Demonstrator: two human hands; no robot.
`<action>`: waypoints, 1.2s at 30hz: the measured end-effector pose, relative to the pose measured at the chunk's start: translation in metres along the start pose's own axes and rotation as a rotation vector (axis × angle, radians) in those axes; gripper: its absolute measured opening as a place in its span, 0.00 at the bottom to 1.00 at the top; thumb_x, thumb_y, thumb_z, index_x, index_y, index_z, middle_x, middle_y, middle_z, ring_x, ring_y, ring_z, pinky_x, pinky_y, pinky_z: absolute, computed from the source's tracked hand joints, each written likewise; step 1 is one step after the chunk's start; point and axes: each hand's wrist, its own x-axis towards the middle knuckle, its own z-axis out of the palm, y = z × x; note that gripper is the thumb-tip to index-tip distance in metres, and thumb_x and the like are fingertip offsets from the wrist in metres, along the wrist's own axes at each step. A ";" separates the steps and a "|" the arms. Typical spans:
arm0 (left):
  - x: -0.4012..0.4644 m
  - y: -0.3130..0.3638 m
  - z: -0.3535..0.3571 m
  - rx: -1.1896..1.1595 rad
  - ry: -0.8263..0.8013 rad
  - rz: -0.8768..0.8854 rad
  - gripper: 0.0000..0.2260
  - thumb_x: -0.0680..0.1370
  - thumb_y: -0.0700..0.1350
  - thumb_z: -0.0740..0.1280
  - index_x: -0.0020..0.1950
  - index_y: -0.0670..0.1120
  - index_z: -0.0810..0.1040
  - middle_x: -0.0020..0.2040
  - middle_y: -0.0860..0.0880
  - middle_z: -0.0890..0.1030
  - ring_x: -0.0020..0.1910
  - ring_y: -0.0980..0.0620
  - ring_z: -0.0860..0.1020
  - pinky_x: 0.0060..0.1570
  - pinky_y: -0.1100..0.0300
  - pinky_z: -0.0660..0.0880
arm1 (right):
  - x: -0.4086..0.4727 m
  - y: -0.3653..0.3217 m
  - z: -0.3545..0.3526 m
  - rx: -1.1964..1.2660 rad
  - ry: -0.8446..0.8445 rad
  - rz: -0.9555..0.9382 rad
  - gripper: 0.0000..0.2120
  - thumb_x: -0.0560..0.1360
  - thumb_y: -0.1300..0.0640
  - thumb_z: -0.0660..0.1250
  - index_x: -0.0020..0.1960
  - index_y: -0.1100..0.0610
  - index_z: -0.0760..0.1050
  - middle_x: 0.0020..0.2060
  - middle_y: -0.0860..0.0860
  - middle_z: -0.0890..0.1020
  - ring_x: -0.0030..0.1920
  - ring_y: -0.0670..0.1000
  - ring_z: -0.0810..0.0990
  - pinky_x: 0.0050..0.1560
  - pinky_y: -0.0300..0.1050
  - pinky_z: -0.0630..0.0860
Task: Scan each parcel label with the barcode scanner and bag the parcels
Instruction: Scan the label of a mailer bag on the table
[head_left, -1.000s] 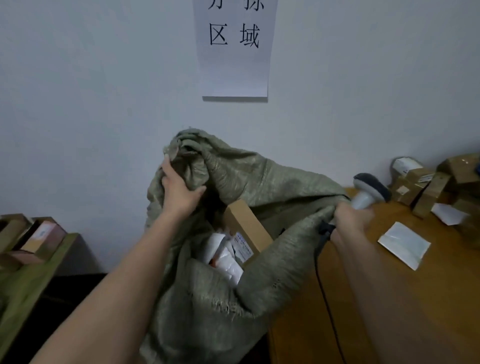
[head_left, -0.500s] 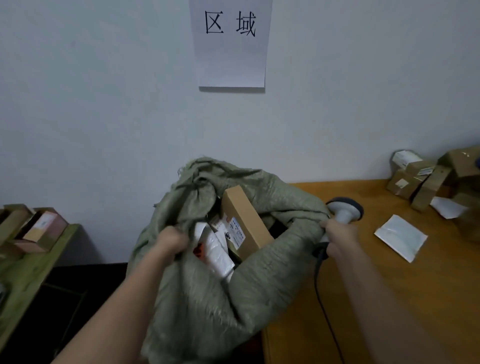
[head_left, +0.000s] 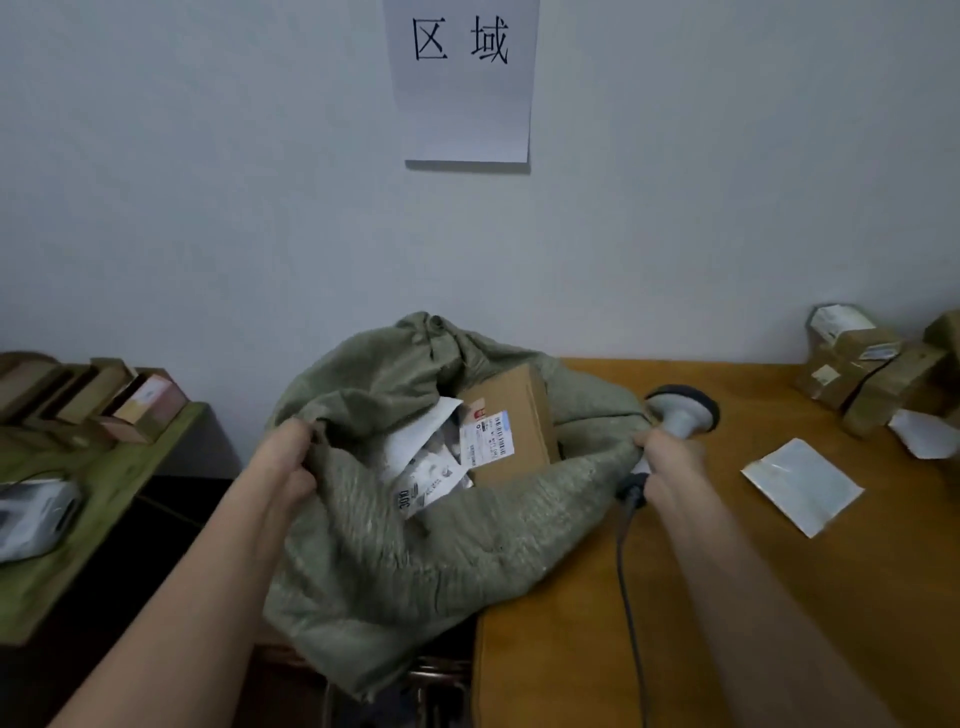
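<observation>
Head view, the only one. Green woven sack (head_left: 415, 545) stands at the left end of the wooden table (head_left: 779, 597), mouth held wide between both hands. Left hand (head_left: 288, 462) has its fingers curled round a bunched fold of the left rim. Right hand (head_left: 670, 467) is wrapped round the handle of the barcode scanner (head_left: 680, 410) and seems to trap the right rim against it; whether the cloth is truly pinched there I cannot tell. Scanner head points up and away from the sack, cable (head_left: 626, 582) trailing toward the near table edge. Inside the mouth, between the two grips and touching neither: a brown carton (head_left: 511, 410) tilted on end, label facing the camera, with white poly mailers (head_left: 426, 457) leaning against its left side. Risks, as I judge them: the right hand does double duty, so the rim could slip free and the sack slump, tipping the carton out; the cable could snag on the table edge or the sack if the hand swings. Unbagged parcels remain well apart: a flat white envelope (head_left: 802, 483) to the right and a heap of cartons (head_left: 862, 374) at the far right corner. A green side bench (head_left: 104, 493) with small boxes stands left.
</observation>
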 end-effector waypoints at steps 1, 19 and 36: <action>-0.010 0.004 0.000 -0.131 0.016 0.040 0.13 0.82 0.38 0.54 0.43 0.43 0.76 0.41 0.45 0.77 0.38 0.48 0.76 0.43 0.52 0.76 | 0.006 -0.002 -0.006 0.019 0.025 -0.034 0.17 0.78 0.62 0.67 0.64 0.65 0.66 0.54 0.57 0.77 0.48 0.59 0.80 0.48 0.54 0.80; 0.005 -0.059 0.048 1.408 0.308 0.464 0.17 0.73 0.44 0.66 0.62 0.49 0.72 0.73 0.41 0.56 0.70 0.36 0.57 0.69 0.38 0.55 | 0.043 0.044 -0.064 -0.107 0.004 -0.001 0.14 0.75 0.65 0.67 0.59 0.61 0.68 0.42 0.56 0.74 0.39 0.56 0.76 0.42 0.51 0.76; 0.031 -0.041 0.053 1.570 0.159 0.773 0.12 0.77 0.43 0.65 0.59 0.42 0.78 0.62 0.40 0.73 0.63 0.40 0.68 0.62 0.45 0.66 | 0.023 0.047 -0.033 -0.154 0.059 -0.313 0.17 0.77 0.63 0.66 0.64 0.58 0.70 0.50 0.51 0.76 0.47 0.52 0.77 0.47 0.49 0.74</action>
